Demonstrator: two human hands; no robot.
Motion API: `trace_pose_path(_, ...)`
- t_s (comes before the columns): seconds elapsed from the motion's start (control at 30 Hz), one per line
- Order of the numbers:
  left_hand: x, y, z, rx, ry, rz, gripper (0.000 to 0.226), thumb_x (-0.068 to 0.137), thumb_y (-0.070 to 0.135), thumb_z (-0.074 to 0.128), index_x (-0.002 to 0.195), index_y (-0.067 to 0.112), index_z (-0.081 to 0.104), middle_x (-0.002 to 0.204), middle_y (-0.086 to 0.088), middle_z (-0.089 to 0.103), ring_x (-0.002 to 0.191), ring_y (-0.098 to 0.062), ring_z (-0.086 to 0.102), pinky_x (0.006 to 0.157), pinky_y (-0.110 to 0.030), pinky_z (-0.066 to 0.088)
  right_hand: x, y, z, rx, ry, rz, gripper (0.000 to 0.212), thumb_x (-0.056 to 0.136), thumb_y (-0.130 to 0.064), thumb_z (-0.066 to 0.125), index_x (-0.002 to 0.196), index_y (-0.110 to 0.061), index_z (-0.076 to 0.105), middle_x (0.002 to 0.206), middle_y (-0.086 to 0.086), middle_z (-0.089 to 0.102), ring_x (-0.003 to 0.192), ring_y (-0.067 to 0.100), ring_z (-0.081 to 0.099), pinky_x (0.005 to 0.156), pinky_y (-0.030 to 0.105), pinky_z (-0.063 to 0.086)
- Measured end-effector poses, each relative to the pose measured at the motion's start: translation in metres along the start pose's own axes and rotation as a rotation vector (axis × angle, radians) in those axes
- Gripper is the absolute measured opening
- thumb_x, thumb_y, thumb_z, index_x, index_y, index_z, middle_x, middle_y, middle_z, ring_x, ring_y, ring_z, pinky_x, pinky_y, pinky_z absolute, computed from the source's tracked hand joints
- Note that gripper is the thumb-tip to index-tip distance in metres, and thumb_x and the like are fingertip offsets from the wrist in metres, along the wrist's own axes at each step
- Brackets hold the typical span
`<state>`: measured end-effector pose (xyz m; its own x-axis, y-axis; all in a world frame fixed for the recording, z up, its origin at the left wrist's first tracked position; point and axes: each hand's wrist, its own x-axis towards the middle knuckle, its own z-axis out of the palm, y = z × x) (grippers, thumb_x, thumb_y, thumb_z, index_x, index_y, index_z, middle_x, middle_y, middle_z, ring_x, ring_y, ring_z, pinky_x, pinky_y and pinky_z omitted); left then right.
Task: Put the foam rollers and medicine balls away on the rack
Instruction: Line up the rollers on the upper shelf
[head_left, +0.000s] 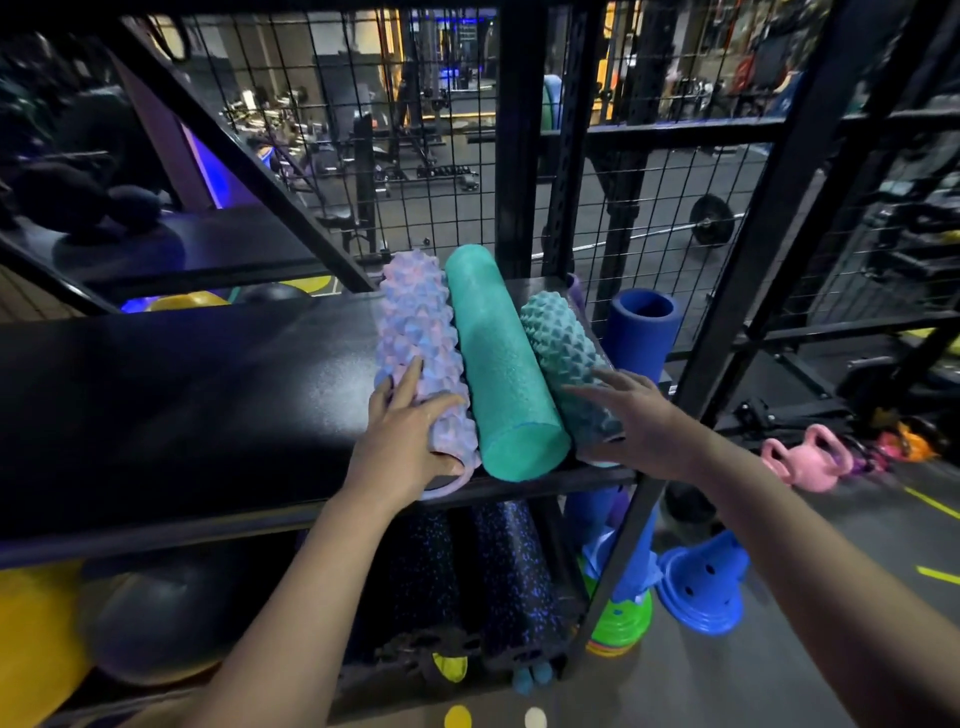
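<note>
Gym beyond wire mesh. Black rack shelf (182, 395) carries three foam rollers side by side at right end, near ends at front edge. Left hand (405, 447) flat on pink knobbly roller (415, 332), fingers spread. Right hand (639, 421) flat on teal knobbly roller (558, 338), fingers straight. Smooth teal roller (498, 358) between them, untouched. Hands apart, neither clamped. Rollers likely light, springy, prone to roll; knobs aid grip, so take round middle.

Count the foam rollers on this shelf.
3: pink knobbly roller left, under the left hand; smooth teal roller middle; knobbly teal roller right, under the right hand. Purple edge behind: maybe another.
</note>
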<state>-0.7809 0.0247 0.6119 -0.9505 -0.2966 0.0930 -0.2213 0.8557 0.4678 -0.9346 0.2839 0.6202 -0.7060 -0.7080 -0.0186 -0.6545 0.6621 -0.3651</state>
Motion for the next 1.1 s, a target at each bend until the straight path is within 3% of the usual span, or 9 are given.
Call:
trace_pose_path(0.07, 0.001, -0.003, 0.001, 0.000, -0.003, 0.002, 0.080, 0.071, 0.029, 0.090, 0.140, 0.042, 0.053, 0.169, 0.011, -0.003, 0.154, -0.031, 0.001, 0.118, -0.051, 0.028, -0.003, 0.007, 0.009, 0.012, -0.030, 0.040, 0.076, 0.086, -0.033, 0.079, 0.153, -0.030, 0.042, 0.166, 0.010, 0.014, 0.153, 0.031, 0.019, 0.122, 0.041, 0.026)
trace_pose_path(0.13, 0.001, -0.004, 0.001, -0.003, -0.008, -0.001, 0.079, 0.071, 0.029, 0.090, 0.139, 0.042, 0.052, 0.169, 0.011, -0.004, 0.154, -0.030, 0.000, 0.118, -0.051, 0.027, -0.003, 0.010, 0.018, 0.019, 0.014, 0.022, 0.068, 0.089, -0.028, 0.077, 0.150, -0.024, 0.047, 0.165, 0.016, 0.015, 0.152, 0.035, 0.021, 0.122, 0.040, 0.028)
trace_pose_path(0.27, 0.002, 0.001, 0.001, 0.013, -0.023, -0.013, 0.079, 0.072, 0.028, 0.090, 0.140, 0.041, 0.052, 0.169, 0.012, -0.005, 0.154, -0.028, -0.003, 0.119, -0.050, 0.026, 0.001, 0.004, 0.026, -0.086, 0.036, 0.054, 0.077, 0.089, -0.034, 0.076, 0.155, -0.022, 0.039, 0.168, 0.015, 0.010, 0.153, 0.040, 0.017, 0.118, 0.053, 0.033)
trace_pose_path(0.37, 0.004, 0.005, 0.002, 0.043, -0.025, -0.014, 0.080, 0.071, 0.030, 0.090, 0.140, 0.042, 0.051, 0.169, 0.012, -0.004, 0.155, -0.030, -0.003, 0.120, -0.050, 0.026, 0.004, -0.007, 0.029, -0.065, 0.039, 0.076, 0.080, 0.090, -0.028, 0.075, 0.157, -0.018, 0.032, 0.169, 0.011, 0.011, 0.152, 0.041, 0.019, 0.116, 0.055, 0.035)
trace_pose_path(0.73, 0.005, 0.014, 0.002, 0.113, -0.046, -0.053, 0.083, 0.068, 0.029, 0.090, 0.139, 0.046, 0.050, 0.168, 0.016, -0.006, 0.155, -0.023, 0.005, 0.114, -0.049, 0.038, -0.008, -0.015, 0.017, 0.050, 0.010, 0.031, 0.080, 0.097, -0.023, 0.067, 0.161, -0.013, 0.020, 0.169, 0.010, 0.010, 0.155, 0.037, 0.003, 0.124, 0.047, 0.011)
trace_pose_path(0.8, 0.006, 0.019, 0.001, 0.146, -0.077, -0.056, 0.089, 0.071, 0.028, 0.089, 0.145, 0.048, 0.043, 0.168, 0.015, -0.010, 0.156, -0.022, -0.003, 0.118, -0.056, 0.031, -0.011, -0.015, 0.017, 0.063, 0.032, 0.000, 0.080, 0.097, -0.025, 0.066, 0.160, -0.013, 0.019, 0.168, 0.008, 0.014, 0.156, 0.032, 0.000, 0.126, 0.044, 0.003)
trace_pose_path(0.93, -0.005, 0.028, -0.009, 0.145, -0.104, -0.027, 0.111, 0.076, 0.034, 0.086, 0.152, 0.057, 0.009, 0.167, 0.013, -0.019, 0.153, -0.019, -0.023, 0.119, -0.063, -0.006, -0.018, -0.007, 0.025, 0.126, 0.092, 0.001, 0.077, 0.097, -0.031, 0.063, 0.160, -0.019, 0.022, 0.169, 0.007, 0.010, 0.156, 0.030, -0.007, 0.127, 0.048, 0.003)
trace_pose_path(1.0, -0.018, 0.033, -0.014, 0.117, -0.024, -0.002, 0.110, 0.075, 0.041, 0.085, 0.147, 0.061, 0.005, 0.167, 0.014, -0.014, 0.154, -0.020, -0.021, 0.118, -0.064, -0.010, -0.025, -0.005, 0.029, 0.213, 0.166, -0.059, 0.071, 0.097, -0.023, 0.062, 0.159, -0.021, 0.028, 0.169, 0.003, 0.011, 0.157, 0.022, -0.005, 0.128, 0.042, 0.006)
trace_pose_path(1.1, -0.045, 0.038, -0.012, 0.004, 0.164, 0.029, 0.100, 0.076, 0.046, 0.084, 0.153, 0.053, 0.020, 0.168, 0.015, 0.003, 0.156, -0.019, -0.002, 0.119, -0.063, 0.001, -0.039, -0.008, 0.037, 0.316, 0.341, -0.127, 0.062, 0.097, -0.015, 0.061, 0.155, -0.021, 0.038, 0.165, -0.005, 0.021, 0.157, 0.013, 0.003, 0.122, 0.023, 0.006)
